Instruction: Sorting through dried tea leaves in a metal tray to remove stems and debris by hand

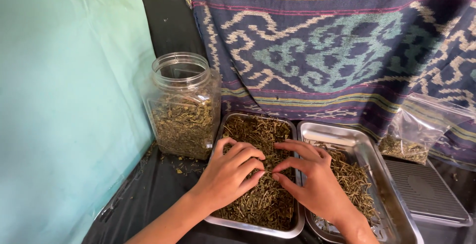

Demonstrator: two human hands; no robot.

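Pinching dried brown-green herb stems between their fingertips, the left hand and right hand meet over a shallow rectangular steel tray filled with them. Touching its right side is a second steel tray, partly filled. A clear plastic jar of dried leaves stands left on the black surface.
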